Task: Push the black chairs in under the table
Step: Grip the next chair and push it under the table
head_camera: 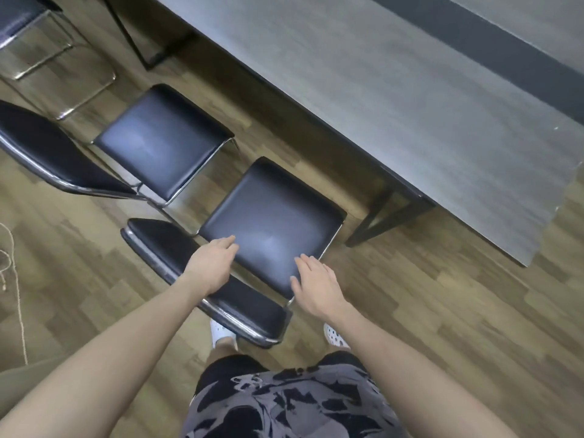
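Both hands were out flat, fingers loose and apart, gripping nothing: left hand over the backrest, right hand at the near right corner of the closest black padded chrome-framed chair. That chair stood wholly clear of the near edge of the long grey wood-grain table, by its corner. The second black chair alongside stood out too. By the look of it, nothing was tucked in yet.

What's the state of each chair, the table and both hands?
table: no chair tucked under it.
near chair: pulled out, seat not under the table.
middle chair: pulled out too, seat fully showing.
far chair: mostly cut off, standing away from the table.
left hand: open, above the near chair's backrest, contact unclear.
right hand: open, fingers straight, by the seat's corner, contact unclear.
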